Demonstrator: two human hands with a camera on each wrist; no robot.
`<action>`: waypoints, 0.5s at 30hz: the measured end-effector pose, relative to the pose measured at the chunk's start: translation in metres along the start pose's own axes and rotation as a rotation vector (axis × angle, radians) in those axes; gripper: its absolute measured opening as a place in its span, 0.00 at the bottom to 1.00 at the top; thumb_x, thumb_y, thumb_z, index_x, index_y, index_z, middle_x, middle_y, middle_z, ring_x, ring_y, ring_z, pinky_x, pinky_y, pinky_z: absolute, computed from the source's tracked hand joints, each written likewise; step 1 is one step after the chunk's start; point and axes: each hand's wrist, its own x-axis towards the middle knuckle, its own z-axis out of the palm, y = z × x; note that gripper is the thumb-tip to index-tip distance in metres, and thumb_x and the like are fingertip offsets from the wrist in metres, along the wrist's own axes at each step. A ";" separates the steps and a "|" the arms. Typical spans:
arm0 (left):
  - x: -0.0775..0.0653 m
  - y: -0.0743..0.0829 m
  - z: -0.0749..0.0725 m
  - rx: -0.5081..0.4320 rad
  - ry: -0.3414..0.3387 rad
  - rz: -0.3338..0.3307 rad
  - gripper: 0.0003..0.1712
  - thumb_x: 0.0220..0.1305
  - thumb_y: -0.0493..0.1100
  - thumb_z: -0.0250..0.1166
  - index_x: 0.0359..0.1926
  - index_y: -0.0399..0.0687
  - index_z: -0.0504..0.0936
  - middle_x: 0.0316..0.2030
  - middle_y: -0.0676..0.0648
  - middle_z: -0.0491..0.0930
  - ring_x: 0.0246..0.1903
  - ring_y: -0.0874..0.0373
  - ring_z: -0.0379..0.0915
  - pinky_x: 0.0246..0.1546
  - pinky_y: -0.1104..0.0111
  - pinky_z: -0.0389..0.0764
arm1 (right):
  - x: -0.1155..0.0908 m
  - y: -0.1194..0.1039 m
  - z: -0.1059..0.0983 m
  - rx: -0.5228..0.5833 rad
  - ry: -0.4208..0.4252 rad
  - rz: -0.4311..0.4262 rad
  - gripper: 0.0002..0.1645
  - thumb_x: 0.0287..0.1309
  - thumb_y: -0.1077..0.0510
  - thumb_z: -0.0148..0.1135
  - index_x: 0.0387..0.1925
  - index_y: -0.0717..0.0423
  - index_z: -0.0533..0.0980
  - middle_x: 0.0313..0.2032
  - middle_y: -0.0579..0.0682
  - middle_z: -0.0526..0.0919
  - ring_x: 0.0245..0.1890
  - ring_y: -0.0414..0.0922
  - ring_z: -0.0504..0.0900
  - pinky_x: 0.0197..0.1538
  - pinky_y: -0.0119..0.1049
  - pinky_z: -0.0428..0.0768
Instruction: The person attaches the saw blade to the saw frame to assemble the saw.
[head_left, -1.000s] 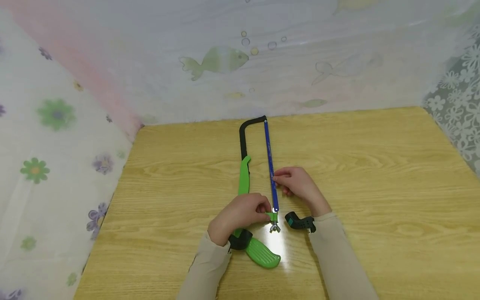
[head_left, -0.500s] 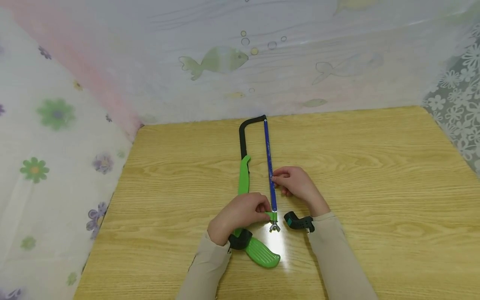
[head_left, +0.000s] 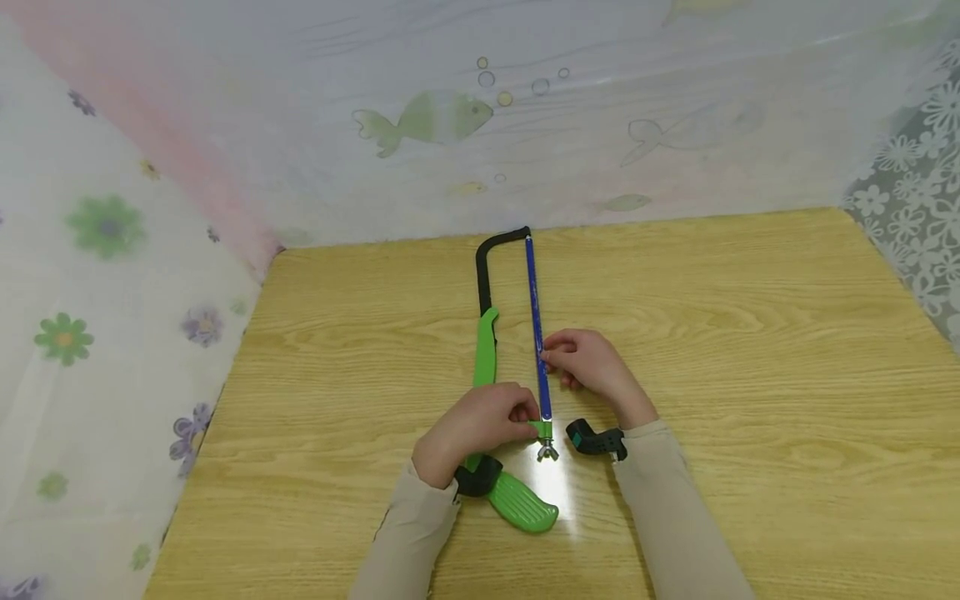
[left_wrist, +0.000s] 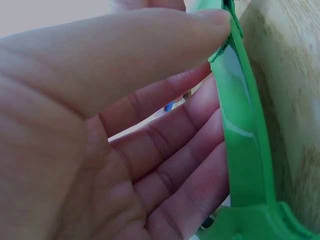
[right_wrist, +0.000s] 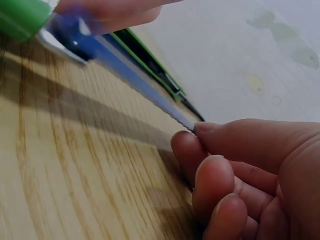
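A hacksaw with a green-and-black frame (head_left: 486, 346) lies on the table, its ribbed green handle (head_left: 525, 503) towards me. Its blue blade (head_left: 535, 308) runs from the black far end of the frame to the green near holder, where a metal wing nut (head_left: 547, 451) sticks out. My left hand (head_left: 476, 427) grips the green frame beside that holder; in the left wrist view the thumb presses its edge and the fingers (left_wrist: 170, 145) lie along the other side. Between thumb and index finger, my right hand (head_left: 596, 367) pinches the blade around its lower half.
The wooden table (head_left: 712, 333) reaches to a wall covering (head_left: 300, 150) with fish drawings at the back. A flower-patterned sheet (head_left: 135, 333) hangs on the left. Black wrist mounts (head_left: 592, 438) sit by both cuffs.
The blade's near end has shifted slightly left, from the right of the holder's metal tip to over it. My right hand has moved slightly left with the blade; my left hand keeps its grip.
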 end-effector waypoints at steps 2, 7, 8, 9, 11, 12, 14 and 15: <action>0.000 0.000 0.000 -0.002 0.001 -0.001 0.06 0.52 0.47 0.66 0.31 0.54 0.78 0.24 0.60 0.72 0.25 0.67 0.67 0.28 0.74 0.68 | 0.000 0.000 0.000 0.003 -0.007 0.000 0.16 0.57 0.56 0.56 0.46 0.59 0.73 0.29 0.52 0.81 0.17 0.43 0.73 0.23 0.35 0.73; 0.000 -0.002 0.001 -0.002 0.000 -0.001 0.07 0.52 0.47 0.66 0.33 0.54 0.79 0.25 0.60 0.72 0.26 0.67 0.67 0.29 0.75 0.68 | 0.001 0.001 0.001 0.011 -0.021 0.007 0.16 0.57 0.56 0.56 0.47 0.59 0.73 0.29 0.52 0.81 0.17 0.43 0.72 0.23 0.35 0.72; 0.000 -0.002 0.001 -0.001 -0.002 0.000 0.07 0.52 0.47 0.66 0.33 0.54 0.79 0.25 0.61 0.72 0.26 0.67 0.67 0.29 0.75 0.68 | 0.001 0.001 0.001 0.010 -0.021 0.010 0.16 0.57 0.56 0.56 0.47 0.59 0.73 0.29 0.52 0.81 0.17 0.43 0.72 0.23 0.35 0.73; 0.000 -0.002 0.001 0.002 -0.003 0.001 0.08 0.52 0.47 0.66 0.34 0.54 0.80 0.25 0.61 0.72 0.26 0.68 0.67 0.29 0.75 0.68 | 0.001 0.001 0.000 0.007 -0.019 0.011 0.16 0.57 0.56 0.56 0.47 0.59 0.73 0.29 0.52 0.81 0.17 0.43 0.73 0.23 0.35 0.73; 0.000 -0.002 0.002 0.011 -0.002 0.003 0.09 0.52 0.47 0.66 0.36 0.53 0.80 0.26 0.61 0.72 0.26 0.67 0.67 0.30 0.75 0.68 | 0.001 0.001 0.001 0.004 -0.014 0.015 0.16 0.57 0.56 0.56 0.46 0.58 0.73 0.29 0.52 0.81 0.17 0.43 0.73 0.23 0.35 0.73; 0.000 -0.002 0.002 0.019 -0.001 0.005 0.09 0.52 0.47 0.66 0.36 0.53 0.80 0.26 0.61 0.72 0.26 0.67 0.67 0.29 0.75 0.68 | 0.000 0.000 0.000 0.000 -0.013 0.014 0.16 0.57 0.56 0.56 0.46 0.58 0.73 0.29 0.52 0.81 0.17 0.43 0.73 0.23 0.35 0.73; 0.001 -0.002 0.002 0.032 0.000 0.006 0.11 0.52 0.48 0.66 0.37 0.53 0.80 0.25 0.60 0.72 0.26 0.67 0.67 0.29 0.75 0.68 | 0.000 0.000 0.000 -0.002 -0.014 0.014 0.16 0.57 0.55 0.56 0.47 0.58 0.73 0.29 0.52 0.81 0.17 0.44 0.73 0.23 0.36 0.73; 0.001 -0.002 0.002 0.037 0.001 0.006 0.11 0.52 0.47 0.66 0.38 0.52 0.80 0.25 0.60 0.72 0.26 0.67 0.66 0.28 0.75 0.68 | 0.000 0.000 0.000 -0.001 -0.013 0.014 0.16 0.57 0.55 0.56 0.47 0.58 0.73 0.29 0.52 0.81 0.17 0.44 0.73 0.24 0.36 0.73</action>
